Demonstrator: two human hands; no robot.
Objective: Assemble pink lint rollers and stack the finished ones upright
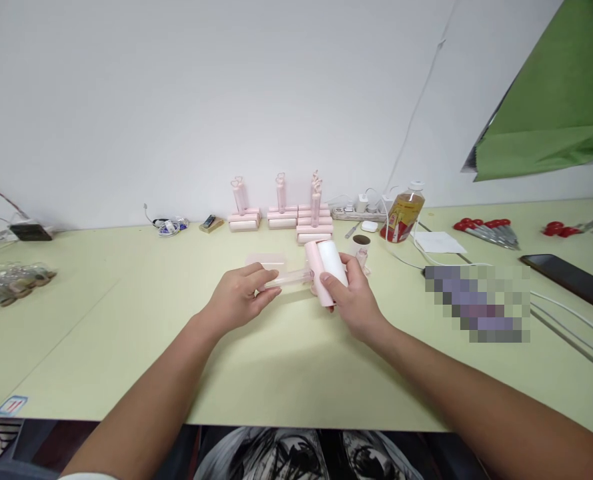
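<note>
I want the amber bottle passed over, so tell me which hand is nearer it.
Right. The right hand grips the lint roller in front-left of the amber bottle; the left hand holds its handle, farther left.

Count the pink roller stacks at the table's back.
3: the left stack of pink plastic lint rollers, the middle stack and the taller right stack, near the wall. Others behind may be hidden. One more pink lint roller is held by the left hand and right hand.
</note>
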